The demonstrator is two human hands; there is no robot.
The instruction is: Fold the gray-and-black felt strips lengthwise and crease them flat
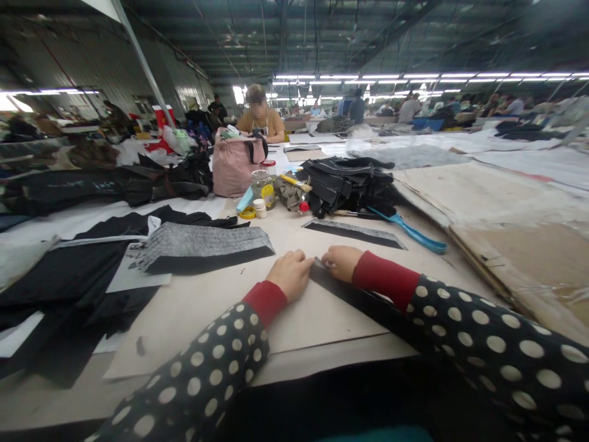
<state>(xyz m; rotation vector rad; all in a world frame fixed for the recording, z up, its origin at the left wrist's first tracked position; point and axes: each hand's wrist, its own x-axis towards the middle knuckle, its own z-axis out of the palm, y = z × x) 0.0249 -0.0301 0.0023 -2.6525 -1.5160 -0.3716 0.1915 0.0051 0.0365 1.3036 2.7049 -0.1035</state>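
Note:
A long black fabric strip (pixel 354 298) runs from between my hands down to the right, passing under my right forearm. My left hand (pixel 291 274) has its fingers closed at the strip's upper left end. On the other side of that end is my right hand (pixel 341 263), its fingers bent together at the strip's edge. A grey-and-black strip (pixel 354 233) lies flat just beyond my hands. To the left, a fanned stack of grey pieces with black edges (pixel 207 245) rests on the pale board (pixel 221 313).
Black cloth (pixel 59 307) covers the left side. Beyond my hands are a blue-handled tool (pixel 414 233), a pile of black pieces (pixel 340 181), a glass jar (pixel 262 184), a white bottle (pixel 260 209) and a pink bag (pixel 237 166). A person (pixel 261 120) sits across the table.

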